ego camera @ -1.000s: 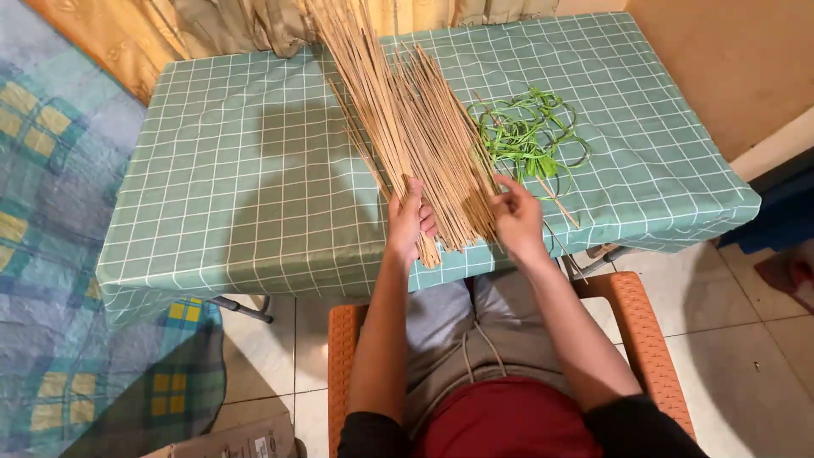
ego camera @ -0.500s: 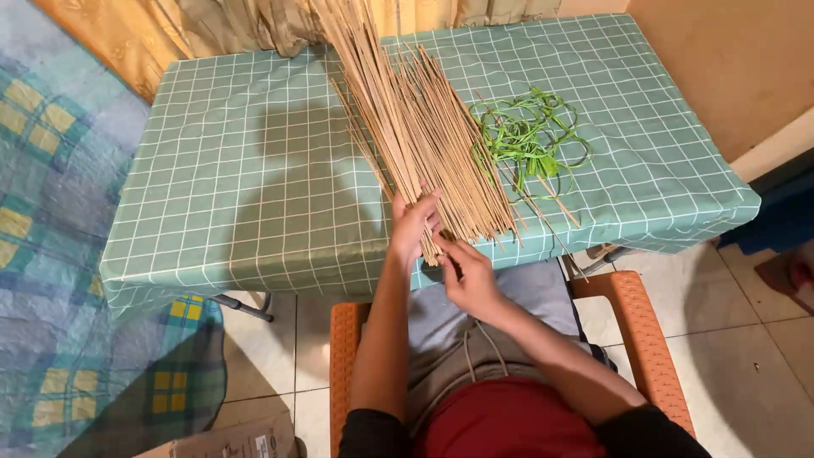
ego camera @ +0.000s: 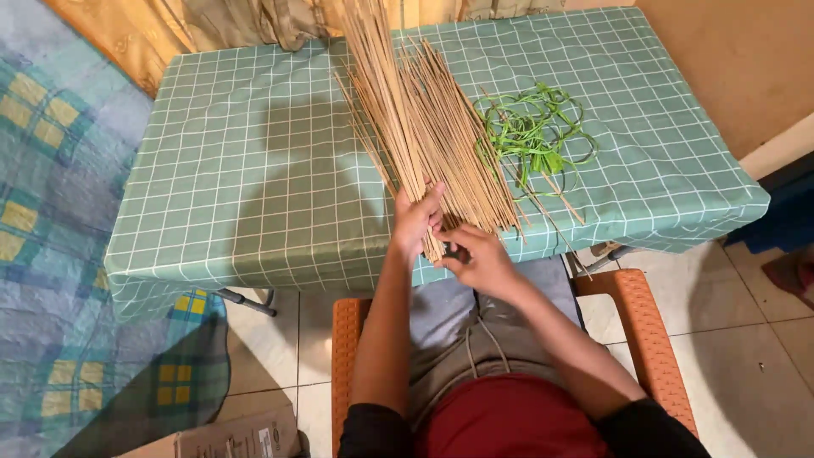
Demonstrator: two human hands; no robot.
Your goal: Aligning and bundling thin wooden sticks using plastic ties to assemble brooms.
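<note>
Obs.: a large fan of long, thin, pale tan sticks [ego camera: 424, 127] lies on the table covered in a green cloth with a white grid [ego camera: 254, 170], running from the far edge, by the yellow-brown curtain [ego camera: 153, 34], down to the near edge, where the cut ends overhang slightly toward the person's lap. Left hand [ego camera: 415, 222] lies on the near ends of the sticks at the table's near edge, fingers pressed together and curled over a small group of them, palm side hidden. Right hand [ego camera: 476, 259] sits just beside and below it, touching it, thumb and forefinger pinching what looks like the tip of one or a few sticks; the exact count cannot be told. A loose tangle of thin green strips [ego camera: 532, 136] lies to the right of the fan, toward the table's right edge, touching the outermost sticks. Person is seated in an orange woven-plastic chair [ego camera: 644, 331]. Judgement on technique: separating works best with the left hand holding the rest flat against the cloth while the right draws the pinched ends straight along their length; a sideways pull would likely scatter the fan or snag the green strips.
</note>
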